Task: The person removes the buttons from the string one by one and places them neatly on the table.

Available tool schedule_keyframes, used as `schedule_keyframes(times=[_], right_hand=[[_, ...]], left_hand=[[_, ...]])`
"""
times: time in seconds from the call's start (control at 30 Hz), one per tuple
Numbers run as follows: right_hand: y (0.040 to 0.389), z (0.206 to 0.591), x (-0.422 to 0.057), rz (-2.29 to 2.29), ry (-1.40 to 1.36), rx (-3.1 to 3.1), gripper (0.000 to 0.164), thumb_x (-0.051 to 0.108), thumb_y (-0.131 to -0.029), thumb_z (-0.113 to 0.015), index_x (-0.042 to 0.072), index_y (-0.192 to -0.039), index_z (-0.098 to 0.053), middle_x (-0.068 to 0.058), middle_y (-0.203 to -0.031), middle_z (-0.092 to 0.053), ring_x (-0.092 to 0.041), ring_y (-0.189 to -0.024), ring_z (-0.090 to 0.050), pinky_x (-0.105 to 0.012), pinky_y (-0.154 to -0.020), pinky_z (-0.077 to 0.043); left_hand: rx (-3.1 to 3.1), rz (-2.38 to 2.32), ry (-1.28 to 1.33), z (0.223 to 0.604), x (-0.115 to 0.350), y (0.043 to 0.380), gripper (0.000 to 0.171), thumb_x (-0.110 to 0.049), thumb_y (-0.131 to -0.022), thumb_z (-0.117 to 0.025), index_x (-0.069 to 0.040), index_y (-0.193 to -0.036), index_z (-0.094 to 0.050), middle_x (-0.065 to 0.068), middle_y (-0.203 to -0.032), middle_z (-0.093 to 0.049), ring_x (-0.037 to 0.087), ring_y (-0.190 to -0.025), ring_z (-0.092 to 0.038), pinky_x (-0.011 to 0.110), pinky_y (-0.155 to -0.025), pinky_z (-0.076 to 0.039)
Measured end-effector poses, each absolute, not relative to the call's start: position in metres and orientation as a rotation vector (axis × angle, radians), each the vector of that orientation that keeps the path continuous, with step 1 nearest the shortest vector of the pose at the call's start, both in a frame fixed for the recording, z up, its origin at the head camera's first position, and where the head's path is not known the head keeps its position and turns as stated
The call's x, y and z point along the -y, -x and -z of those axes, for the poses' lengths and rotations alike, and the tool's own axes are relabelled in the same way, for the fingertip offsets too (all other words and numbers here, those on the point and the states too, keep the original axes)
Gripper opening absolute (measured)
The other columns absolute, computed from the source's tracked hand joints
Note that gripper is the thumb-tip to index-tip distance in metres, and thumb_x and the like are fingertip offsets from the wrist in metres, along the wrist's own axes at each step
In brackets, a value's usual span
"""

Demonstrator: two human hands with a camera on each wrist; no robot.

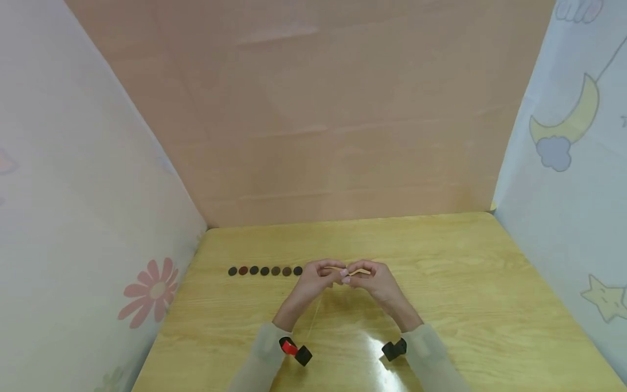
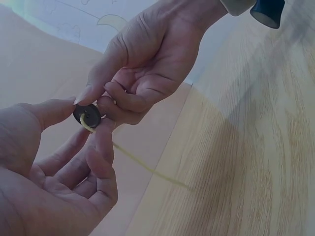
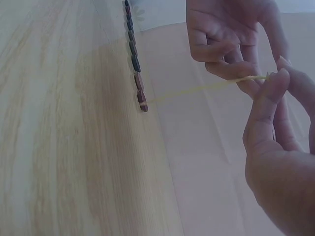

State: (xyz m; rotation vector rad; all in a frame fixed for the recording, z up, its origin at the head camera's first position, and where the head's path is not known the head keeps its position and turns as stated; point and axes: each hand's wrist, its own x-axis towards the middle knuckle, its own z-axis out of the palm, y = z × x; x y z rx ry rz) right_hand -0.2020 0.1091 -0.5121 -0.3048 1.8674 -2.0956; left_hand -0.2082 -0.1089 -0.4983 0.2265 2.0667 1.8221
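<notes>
In the head view my left hand (image 1: pixel 313 277) and right hand (image 1: pixel 377 280) meet fingertip to fingertip above the table. A dark round button (image 2: pixel 87 117) is pinched between the thumb and fingers of my left hand (image 2: pixel 64 172). Through a hole in it runs a yellow cord (image 2: pixel 142 164), whose tail hangs away toward the table. The right hand (image 2: pixel 147 64) has its thumb and fingertips right at the button. From the right wrist view, the right hand (image 3: pixel 275 132) pinches the yellow cord (image 3: pixel 211 86) beside the left hand (image 3: pixel 226 39).
A straight row of several dark and reddish-brown discs (image 1: pixel 264 271) lies left of the hands on the wooden table (image 1: pixel 465 283). A brown sheet (image 1: pixel 318 136) stands behind the table, with white patterned panels at both sides.
</notes>
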Motion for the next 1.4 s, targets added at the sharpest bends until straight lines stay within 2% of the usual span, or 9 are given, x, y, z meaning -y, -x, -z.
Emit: schedule_keyframes(times=[0.2,0.33,0.43,0.7,0.87,0.97,1.1,1.23,1.4], right_hand=[[0.201,0.510,-0.109,2.093,0.284,-1.865,0.034,0.009,-0.092,-0.080,-0.010,-0.117,-0.067,-0.005,-0.124,-0.070,-0.016,-0.103,-0.078,-0.034,-0.094,-0.060],[0.202,0.510,-0.110,2.032,0.286,-1.942,0.039,0.014,-0.093,-0.080,-0.009,-0.121,-0.068,-0.017,-0.135,-0.066,-0.017,-0.106,-0.076,-0.037,-0.098,-0.059],[0.202,0.509,-0.112,1.994,0.276,-2.004,0.036,0.017,-0.094,-0.079,-0.007,-0.119,-0.071,-0.021,-0.133,-0.066,-0.021,-0.103,-0.076,-0.041,-0.098,-0.059],[0.205,0.508,-0.115,1.988,0.268,-2.097,0.026,0.019,-0.098,-0.075,-0.006,-0.108,-0.077,-0.008,-0.114,-0.075,-0.026,-0.096,-0.072,-0.044,-0.092,-0.062],[0.206,0.508,-0.117,2.001,0.304,-2.074,0.034,0.018,-0.099,-0.074,-0.013,-0.112,-0.073,-0.017,-0.120,-0.072,-0.028,-0.099,-0.071,-0.043,-0.093,-0.062],[0.207,0.509,-0.117,1.995,0.304,-2.083,0.032,0.019,-0.100,-0.073,-0.011,-0.112,-0.074,-0.025,-0.124,-0.069,-0.026,-0.098,-0.072,-0.044,-0.094,-0.062],[0.208,0.509,-0.118,1.994,0.288,-2.095,0.027,0.017,-0.101,-0.072,-0.008,-0.111,-0.076,-0.032,-0.127,-0.066,-0.025,-0.096,-0.073,-0.045,-0.093,-0.062],[0.210,0.508,-0.120,1.995,0.275,-2.099,0.026,0.016,-0.101,-0.072,-0.007,-0.112,-0.076,-0.029,-0.125,-0.068,-0.028,-0.097,-0.072,-0.040,-0.090,-0.063],[0.209,0.507,-0.123,1.981,0.238,-2.119,0.024,0.016,-0.100,-0.072,-0.005,-0.112,-0.077,-0.019,-0.118,-0.072,-0.030,-0.094,-0.069,-0.033,-0.082,-0.062]], left_hand=[[-2.079,-1.817,-0.231,0.496,0.111,0.208,0.029,-0.037,-0.097,-0.075,-0.022,-0.122,-0.077,-0.001,-0.095,-0.080,0.021,-0.098,-0.072,0.051,-0.097,-0.053],[-2.100,-1.820,-0.234,0.494,0.113,0.209,0.034,-0.037,-0.098,-0.074,-0.017,-0.125,-0.077,0.002,-0.098,-0.080,0.031,-0.102,-0.073,0.048,-0.096,-0.053],[-2.119,-1.828,-0.222,0.494,0.116,0.210,0.035,-0.036,-0.099,-0.074,-0.015,-0.126,-0.076,0.007,-0.104,-0.081,0.036,-0.104,-0.073,0.048,-0.095,-0.054],[-2.127,-1.865,-0.202,0.492,0.123,0.214,0.031,-0.035,-0.098,-0.075,-0.015,-0.123,-0.077,0.002,-0.106,-0.081,0.012,-0.092,-0.069,0.053,-0.098,-0.054],[-2.117,-1.876,-0.191,0.492,0.128,0.213,0.032,-0.034,-0.098,-0.076,-0.015,-0.124,-0.076,0.004,-0.109,-0.081,0.022,-0.097,-0.068,0.050,-0.097,-0.054],[-2.114,-1.878,-0.173,0.492,0.132,0.214,0.033,-0.035,-0.097,-0.077,-0.016,-0.124,-0.076,0.002,-0.110,-0.080,0.029,-0.102,-0.068,0.048,-0.096,-0.054],[-2.129,-1.874,-0.155,0.492,0.138,0.215,0.033,-0.035,-0.097,-0.076,-0.018,-0.125,-0.076,0.000,-0.111,-0.079,0.028,-0.103,-0.069,0.051,-0.097,-0.054],[-2.158,-1.871,-0.150,0.492,0.143,0.217,0.033,-0.034,-0.098,-0.075,-0.016,-0.125,-0.075,0.002,-0.111,-0.080,0.025,-0.100,-0.069,0.055,-0.097,-0.054],[-2.168,-1.872,-0.158,0.493,0.149,0.216,0.032,-0.033,-0.100,-0.074,-0.014,-0.126,-0.075,0.013,-0.117,-0.079,0.029,-0.099,-0.069,0.057,-0.099,-0.054]])
